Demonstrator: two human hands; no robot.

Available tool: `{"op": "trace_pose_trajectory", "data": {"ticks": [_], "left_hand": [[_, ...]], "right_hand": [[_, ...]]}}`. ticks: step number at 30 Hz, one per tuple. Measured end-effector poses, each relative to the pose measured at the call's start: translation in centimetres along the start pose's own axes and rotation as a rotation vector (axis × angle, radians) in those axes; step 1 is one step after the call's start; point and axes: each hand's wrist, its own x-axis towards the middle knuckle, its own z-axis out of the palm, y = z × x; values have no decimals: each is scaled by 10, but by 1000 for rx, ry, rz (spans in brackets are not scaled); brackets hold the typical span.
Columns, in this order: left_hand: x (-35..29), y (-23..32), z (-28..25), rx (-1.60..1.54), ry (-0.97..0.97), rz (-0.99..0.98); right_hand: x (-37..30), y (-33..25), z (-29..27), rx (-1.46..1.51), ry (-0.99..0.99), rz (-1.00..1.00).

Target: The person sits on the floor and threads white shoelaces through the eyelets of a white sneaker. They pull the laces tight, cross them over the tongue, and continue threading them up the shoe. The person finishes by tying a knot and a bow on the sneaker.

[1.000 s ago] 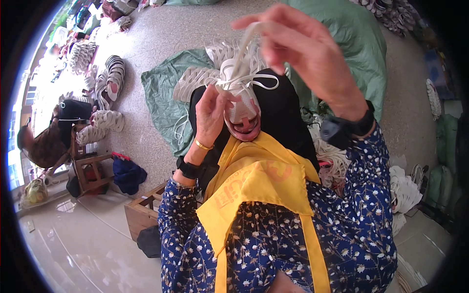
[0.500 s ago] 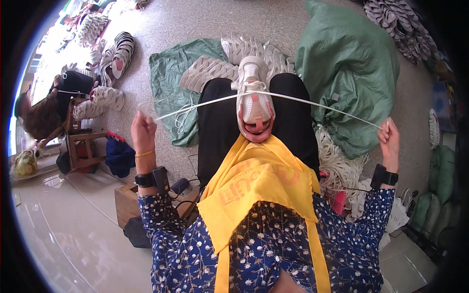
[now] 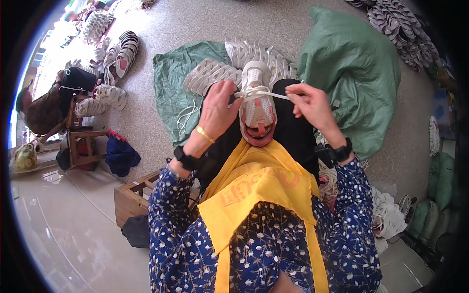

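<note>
A white and pink sneaker point(image 3: 258, 111) rests between my knees, its opening towards me and its toe pointing away. White shoelace point(image 3: 274, 94) crosses the upper part of the shoe. Close by the shoe's left side, my left hand point(image 3: 217, 110) pinches the lace between thumb and fingers. On the other side, my right hand point(image 3: 312, 106) grips the lace a short way out from the shoe, fingers bent. The fingertips of my left hand are partly hidden by the hand itself. A yellow apron point(image 3: 259, 183) lies over my lap, just below the heel.
Rows of pale shoes point(image 3: 207, 77) lie on a green sheet point(image 3: 168, 73) beyond my knees. A large stuffed green sack point(image 3: 349, 73) stands at the right. Left are a wooden stool point(image 3: 85, 146) and a wooden box point(image 3: 129, 198). More shoes point(image 3: 403, 31) are heaped far right.
Both hands have come in from wide apart to close beside the shoe. The lace, stretched out to both sides before, now spans only a short length between them.
</note>
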Motion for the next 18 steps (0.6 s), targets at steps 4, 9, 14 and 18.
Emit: {"op": "trace_pose_trajectory", "data": {"ticks": [4, 9, 14, 18], "left_hand": [[5, -20, 20, 20, -37, 58], [14, -17, 10, -899, -361, -327], [22, -36, 14, -849, -438, -313], [12, -36, 18, -798, -363, -345]], "right_hand": [[8, -9, 21, -159, -52, 4], [10, -11, 20, -302, -99, 13], [15, 8, 18, -319, -67, -140], [-6, -11, 11, -364, -124, -122]]}}
